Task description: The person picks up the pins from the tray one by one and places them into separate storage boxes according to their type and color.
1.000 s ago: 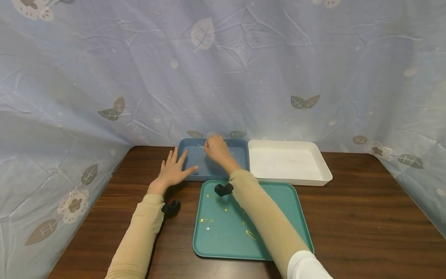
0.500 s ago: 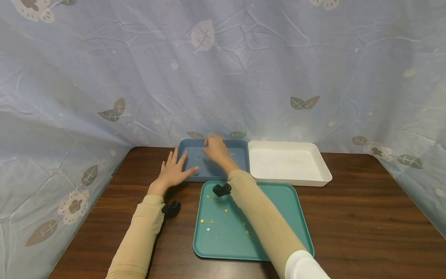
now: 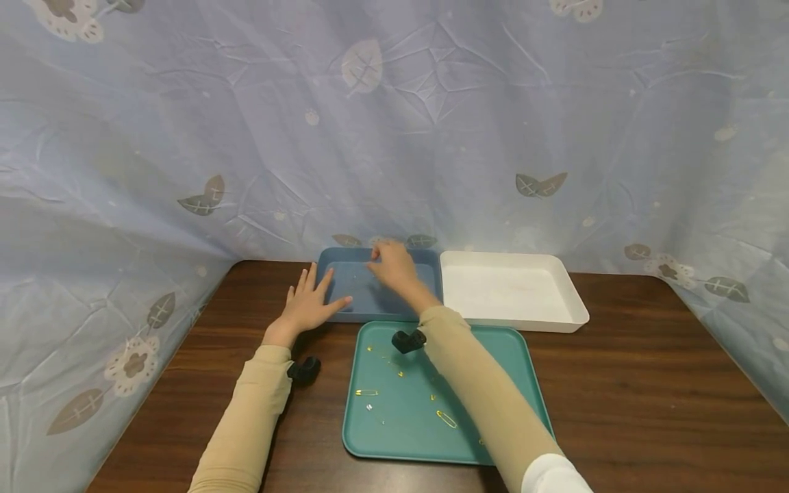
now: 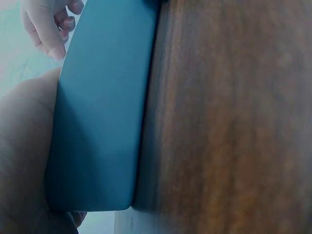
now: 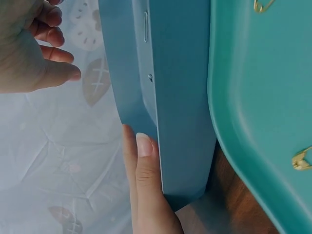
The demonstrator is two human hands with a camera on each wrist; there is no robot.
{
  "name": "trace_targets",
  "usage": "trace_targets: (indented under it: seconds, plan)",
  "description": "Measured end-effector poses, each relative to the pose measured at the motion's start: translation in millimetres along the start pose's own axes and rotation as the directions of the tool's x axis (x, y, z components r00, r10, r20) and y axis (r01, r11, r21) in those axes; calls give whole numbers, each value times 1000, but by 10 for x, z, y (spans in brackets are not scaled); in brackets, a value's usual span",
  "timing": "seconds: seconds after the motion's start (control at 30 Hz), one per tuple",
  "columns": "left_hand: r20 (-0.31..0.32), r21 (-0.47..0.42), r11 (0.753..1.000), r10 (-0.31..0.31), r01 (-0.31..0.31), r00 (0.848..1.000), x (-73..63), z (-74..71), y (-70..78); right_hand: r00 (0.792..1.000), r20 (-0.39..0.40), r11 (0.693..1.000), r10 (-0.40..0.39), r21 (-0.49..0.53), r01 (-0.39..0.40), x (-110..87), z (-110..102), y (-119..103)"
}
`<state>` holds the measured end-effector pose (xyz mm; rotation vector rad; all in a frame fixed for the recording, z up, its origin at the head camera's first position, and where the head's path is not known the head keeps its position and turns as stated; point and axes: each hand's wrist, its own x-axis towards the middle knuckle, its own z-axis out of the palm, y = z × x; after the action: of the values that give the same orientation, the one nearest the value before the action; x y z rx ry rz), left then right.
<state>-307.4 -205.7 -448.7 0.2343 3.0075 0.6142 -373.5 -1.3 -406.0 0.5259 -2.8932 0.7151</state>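
Note:
My left hand (image 3: pixel 306 306) rests with spread, straight fingers at the left end of the blue tray (image 3: pixel 345 293). In the right wrist view, its thumb (image 5: pixel 147 168) lies along the tray's rim. Above the blue tray hovers my right hand (image 3: pixel 396 268), fingers loosely bent; the right wrist view shows nothing between them. A silver safety pin (image 5: pixel 146 27) and a small silver pin head (image 5: pixel 150 77) show inside the blue tray. Nearer me, under my right forearm, the green tray (image 3: pixel 407 445) bears several gold safety pins (image 3: pixel 446 419) and a silver safety pin (image 3: pixel 370 407).
A white tray (image 3: pixel 573 316) stands right of the blue one, at the back of the brown wooden table (image 3: pixel 647 383). Close behind both hangs a patterned curtain (image 3: pixel 468 137). My right forearm hides part of the green tray.
A silver pin showed at my right fingertips a second ago; my right hand has let go of it. That hand has since loosened and shifted slightly right. My left hand has stayed put.

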Motion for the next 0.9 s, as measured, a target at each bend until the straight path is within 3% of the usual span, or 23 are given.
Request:
trace_targets:
  seconds: [0.33, 0.9]
  plan:
    - [1, -2, 1000, 3, -3, 1000, 9, 10, -17, 1000, -11, 1000, -26, 8, 27, -192, -151, 61]
    - [3, -22, 1000, 5, -5, 1000, -16, -17, 1, 997, -19, 995, -72, 68, 73, -715, -470, 144]
